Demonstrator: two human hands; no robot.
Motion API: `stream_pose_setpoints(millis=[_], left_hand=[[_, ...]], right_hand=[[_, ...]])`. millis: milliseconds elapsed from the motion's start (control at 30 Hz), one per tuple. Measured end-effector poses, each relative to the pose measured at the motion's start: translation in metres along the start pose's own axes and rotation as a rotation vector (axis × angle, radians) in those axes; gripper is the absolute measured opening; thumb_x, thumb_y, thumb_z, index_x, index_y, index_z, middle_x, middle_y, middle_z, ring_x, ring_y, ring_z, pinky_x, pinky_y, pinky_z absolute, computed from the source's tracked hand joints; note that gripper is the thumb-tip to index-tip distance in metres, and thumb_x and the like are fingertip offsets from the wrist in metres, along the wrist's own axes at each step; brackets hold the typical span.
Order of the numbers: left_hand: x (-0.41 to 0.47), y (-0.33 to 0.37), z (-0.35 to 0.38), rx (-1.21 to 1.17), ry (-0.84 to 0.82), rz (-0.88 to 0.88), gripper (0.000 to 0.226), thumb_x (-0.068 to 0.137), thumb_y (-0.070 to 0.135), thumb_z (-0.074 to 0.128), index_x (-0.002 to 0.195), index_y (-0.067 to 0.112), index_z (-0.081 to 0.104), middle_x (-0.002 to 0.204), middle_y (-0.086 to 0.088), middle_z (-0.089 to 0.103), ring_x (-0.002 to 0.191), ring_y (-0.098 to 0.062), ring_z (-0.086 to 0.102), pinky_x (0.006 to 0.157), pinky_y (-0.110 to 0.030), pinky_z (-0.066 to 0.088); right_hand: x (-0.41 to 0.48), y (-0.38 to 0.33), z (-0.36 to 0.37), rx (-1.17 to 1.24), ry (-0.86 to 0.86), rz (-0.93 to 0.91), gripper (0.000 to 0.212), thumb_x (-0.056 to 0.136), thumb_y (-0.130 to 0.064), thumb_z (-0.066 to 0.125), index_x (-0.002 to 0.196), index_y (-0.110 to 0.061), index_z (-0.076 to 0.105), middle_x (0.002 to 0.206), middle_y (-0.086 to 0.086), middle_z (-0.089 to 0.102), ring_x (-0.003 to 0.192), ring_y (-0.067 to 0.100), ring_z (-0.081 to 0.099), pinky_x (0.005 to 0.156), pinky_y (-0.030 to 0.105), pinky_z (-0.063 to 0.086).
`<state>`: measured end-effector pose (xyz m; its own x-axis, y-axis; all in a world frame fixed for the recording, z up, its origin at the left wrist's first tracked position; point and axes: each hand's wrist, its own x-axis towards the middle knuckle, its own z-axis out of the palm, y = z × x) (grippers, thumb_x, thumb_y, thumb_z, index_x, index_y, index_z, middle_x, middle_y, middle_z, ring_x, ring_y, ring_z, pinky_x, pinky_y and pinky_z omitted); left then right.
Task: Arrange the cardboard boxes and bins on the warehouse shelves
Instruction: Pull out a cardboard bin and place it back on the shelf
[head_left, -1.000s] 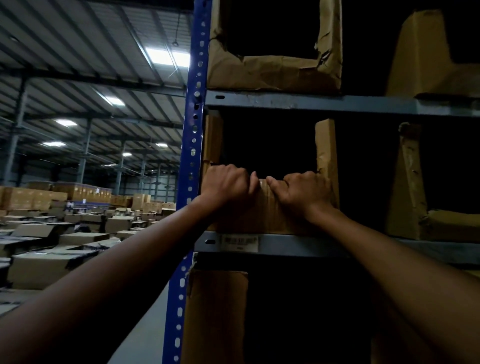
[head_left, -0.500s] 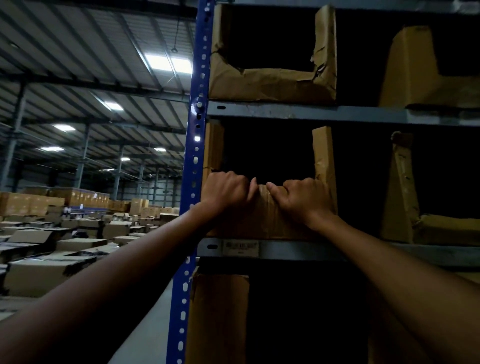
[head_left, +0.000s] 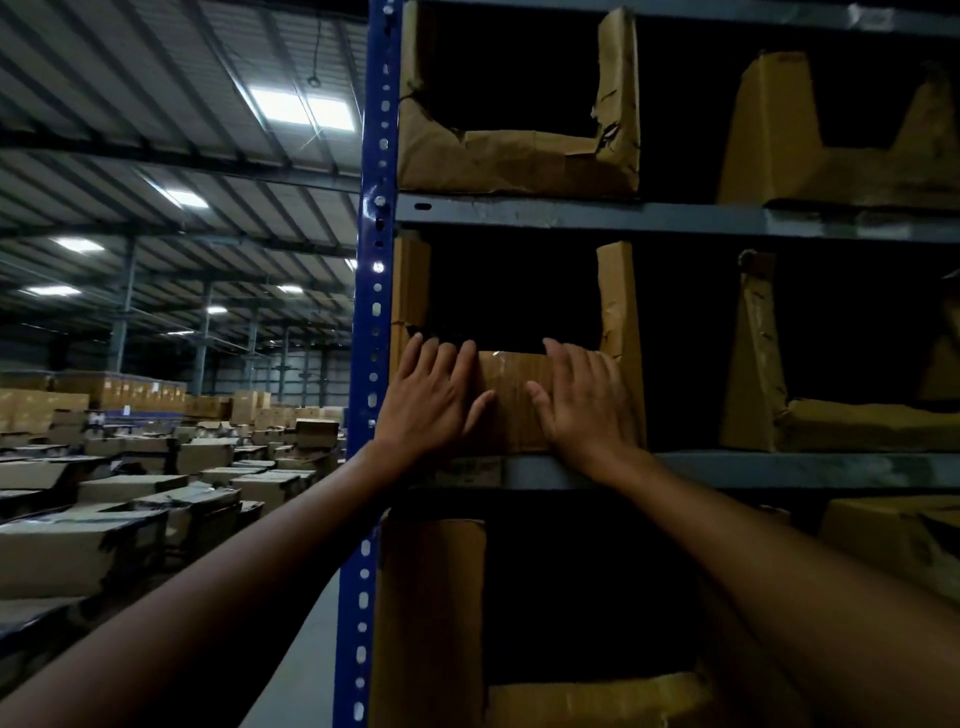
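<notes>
A brown cardboard bin (head_left: 511, 400) with a cut-out front stands on the middle shelf (head_left: 779, 470), right beside the blue upright (head_left: 371, 364). My left hand (head_left: 431, 397) lies flat on the left part of the bin's low front wall, fingers spread. My right hand (head_left: 584, 402) lies flat on the right part of the same wall, fingers apart. Both palms press against the cardboard and neither hand grips it. The inside of the bin is dark.
Similar torn cardboard bins stand above (head_left: 514, 156), below (head_left: 431, 623) and to the right (head_left: 831, 415) on the grey shelves. To the left, past the upright, the warehouse floor holds several rows of cardboard boxes (head_left: 130, 483) under roof lights.
Both hands have let go of the bin's front rim and now lie open and flat against its front wall. The view has tilted slightly upward.
</notes>
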<state>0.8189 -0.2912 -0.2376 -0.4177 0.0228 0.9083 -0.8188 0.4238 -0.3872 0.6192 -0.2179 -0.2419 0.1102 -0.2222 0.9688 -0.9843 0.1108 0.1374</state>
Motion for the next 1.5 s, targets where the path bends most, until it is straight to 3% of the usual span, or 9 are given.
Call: stream_pose_setpoints(millis=[133,267,400,567,833,900,1000,1400,1500], left_hand=[[-0.014,0.006,-0.014,-0.036,-0.08,-0.017,0.076,0.095,0.058,0.023,0.147,0.003,0.03,0.144,-0.022,0.041,0.14,-0.037,0.029,0.117,-0.05,0.017],[-0.019,0.018,-0.032,-0.141,-0.164,-0.082,0.08,0.092,0.061,0.016,0.149,0.006,0.026,0.154,-0.021,0.027,0.145,-0.035,0.018,0.117,-0.054,0.017],[-0.029,0.025,-0.039,-0.232,-0.177,-0.054,0.077,0.092,0.059,0.015,0.15,0.008,0.026,0.157,-0.02,0.017,0.146,-0.034,0.014,0.116,-0.053,0.016],[-0.029,0.047,-0.04,-0.306,-0.186,0.037,0.072,0.093,0.054,0.018,0.148,0.009,0.031,0.157,-0.019,0.021,0.146,-0.033,0.016,0.115,-0.054,0.022],[0.014,0.13,-0.06,-0.395,-0.179,0.06,0.079,0.085,0.053,0.013,0.151,0.011,0.023,0.158,-0.016,0.018,0.147,-0.029,0.013,0.117,-0.045,0.02],[0.026,0.159,-0.066,-0.388,-0.16,0.084,0.073,0.09,0.05,0.022,0.151,0.011,0.022,0.158,-0.016,0.02,0.147,-0.029,0.015,0.116,-0.043,0.02],[0.047,0.204,-0.073,-0.417,-0.16,0.126,0.07,0.093,0.043,0.043,0.151,0.01,0.022,0.158,-0.016,0.019,0.147,-0.03,0.016,0.118,-0.042,0.02],[0.118,0.434,-0.14,-0.631,-0.086,0.282,0.053,0.092,0.039,0.044,0.134,0.007,0.045,0.135,-0.015,0.049,0.123,-0.032,0.046,0.09,-0.044,0.05],[0.132,0.489,-0.155,-0.62,-0.094,0.304,0.049,0.091,0.038,0.049,0.131,0.009,0.045,0.133,-0.012,0.048,0.12,-0.029,0.047,0.086,-0.042,0.05]], right_hand=[[-0.013,-0.004,-0.008,-0.002,-0.167,0.021,0.075,0.093,-0.055,0.017,0.153,-0.011,0.018,0.156,0.014,0.027,0.144,0.029,0.024,0.119,0.043,0.014],[-0.018,-0.003,-0.028,-0.066,-0.303,-0.018,0.078,0.097,-0.049,0.041,0.154,-0.014,0.0,0.162,0.011,0.004,0.149,0.024,0.005,0.121,0.038,0.003],[-0.024,0.0,-0.051,-0.124,-0.386,-0.099,0.081,0.096,-0.045,0.047,0.155,-0.014,0.0,0.162,0.011,-0.003,0.149,0.024,0.002,0.121,0.038,0.009],[-0.019,0.023,-0.077,-0.13,-0.486,-0.226,0.074,0.096,-0.04,0.047,0.155,-0.017,0.007,0.162,0.007,0.0,0.149,0.022,0.006,0.114,0.04,0.032],[-0.034,0.062,-0.125,-0.139,-0.414,-0.209,0.068,0.094,-0.033,0.05,0.153,-0.019,0.019,0.16,0.006,0.016,0.145,0.023,0.022,0.108,0.041,0.04],[-0.042,0.083,-0.142,-0.166,-0.413,-0.187,0.065,0.094,-0.033,0.049,0.152,-0.019,0.023,0.159,0.008,0.02,0.142,0.024,0.026,0.104,0.04,0.044],[-0.057,0.124,-0.172,-0.24,-0.417,-0.136,0.062,0.093,-0.033,0.049,0.15,-0.019,0.028,0.158,0.007,0.024,0.139,0.024,0.03,0.098,0.04,0.047],[-0.162,0.346,-0.351,-0.489,-0.519,0.062,0.052,0.094,-0.032,0.05,0.142,-0.016,0.042,0.153,0.006,0.035,0.132,0.026,0.039,0.085,0.041,0.052],[-0.192,0.397,-0.396,-0.554,-0.528,0.095,0.047,0.092,-0.033,0.051,0.136,-0.017,0.049,0.149,0.006,0.043,0.123,0.025,0.046,0.079,0.041,0.054]])
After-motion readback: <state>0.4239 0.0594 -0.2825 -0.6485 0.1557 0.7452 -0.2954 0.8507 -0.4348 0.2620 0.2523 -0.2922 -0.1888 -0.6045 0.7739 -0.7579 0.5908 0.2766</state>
